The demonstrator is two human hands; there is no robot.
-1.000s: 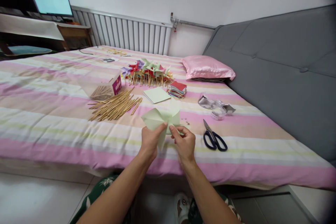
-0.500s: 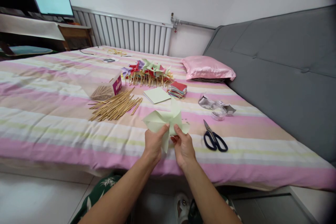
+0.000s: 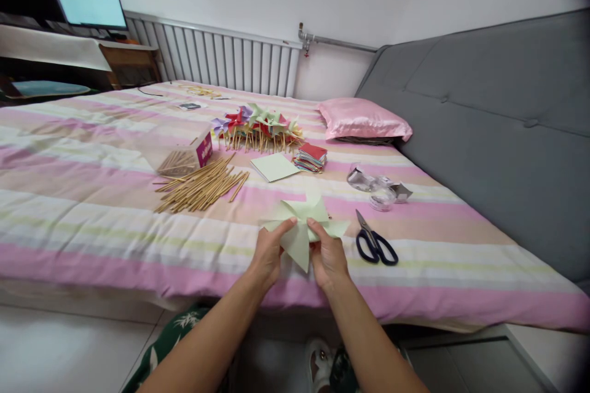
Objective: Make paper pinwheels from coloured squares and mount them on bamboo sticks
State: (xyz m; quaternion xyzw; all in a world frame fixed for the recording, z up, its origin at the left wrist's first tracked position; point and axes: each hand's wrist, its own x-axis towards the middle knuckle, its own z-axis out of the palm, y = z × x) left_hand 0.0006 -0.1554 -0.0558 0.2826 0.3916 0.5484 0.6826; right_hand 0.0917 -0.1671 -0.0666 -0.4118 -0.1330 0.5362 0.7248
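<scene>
A pale green paper pinwheel [image 3: 298, 244] is held near the bed's front edge, its blades spread outward. My left hand [image 3: 268, 252] grips it from the left, thumb pressed close to the centre. From the right, my right hand [image 3: 329, 258] pinches it the same way, its other fingers mostly hidden beneath the paper. Scissors [image 3: 374, 242] with dark handles lie just right of my right hand. Beyond the pinwheel are a flat stack of pale green paper squares [image 3: 275, 167] and a pile of coloured paper squares [image 3: 310, 158].
Loose wooden sticks [image 3: 203, 187] lie at the left beside a clear box [image 3: 204, 150] holding more. Finished pinwheels [image 3: 260, 126] stand in a cluster farther back. Clear tape rolls [image 3: 381, 198] lie right, before a pink pillow [image 3: 364, 120] and grey headboard [image 3: 488, 116].
The pinwheel has turned and come slightly lower and to the right, its blades now spread more evenly. Both hands keep hold of it, the right one shifted a little rightward.
</scene>
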